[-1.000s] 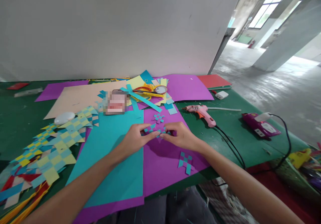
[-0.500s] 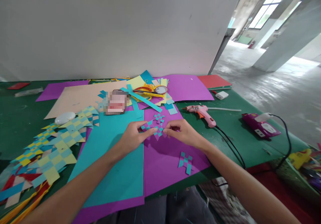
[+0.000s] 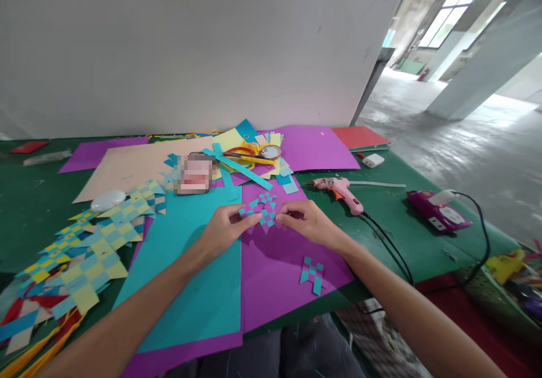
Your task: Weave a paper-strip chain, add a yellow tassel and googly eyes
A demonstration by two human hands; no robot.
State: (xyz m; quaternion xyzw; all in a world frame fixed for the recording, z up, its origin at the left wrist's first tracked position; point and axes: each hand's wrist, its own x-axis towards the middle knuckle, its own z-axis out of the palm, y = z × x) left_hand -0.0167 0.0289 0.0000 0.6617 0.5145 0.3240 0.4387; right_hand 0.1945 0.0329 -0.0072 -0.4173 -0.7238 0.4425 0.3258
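Observation:
Between my two hands is a small woven paper piece (image 3: 267, 217) in teal and purple checks. My left hand (image 3: 224, 228) pinches its left side between thumb and fingers. On its right side, the fingertips of my right hand (image 3: 307, 220) are pinched at the edge. A similar small checked piece (image 3: 266, 199) shows just beyond it, over the purple paper sheet (image 3: 275, 282). Another woven paper piece (image 3: 312, 275) lies on that sheet, nearer to me and to the right. Under my left forearm is a teal paper sheet (image 3: 182, 304).
A pink glue gun (image 3: 339, 190) lies to the right, its cord running toward a purple power box (image 3: 438, 211). Many woven yellow and blue pieces (image 3: 99, 248) are heaped at left. Behind are a phone (image 3: 195, 174), teal strips (image 3: 243, 169) and a white mouse-shaped object (image 3: 108, 200).
Both hands keep their pinch on the woven piece, which has tilted slightly. The whole view has shifted very slightly; the things on the table stay where they were.

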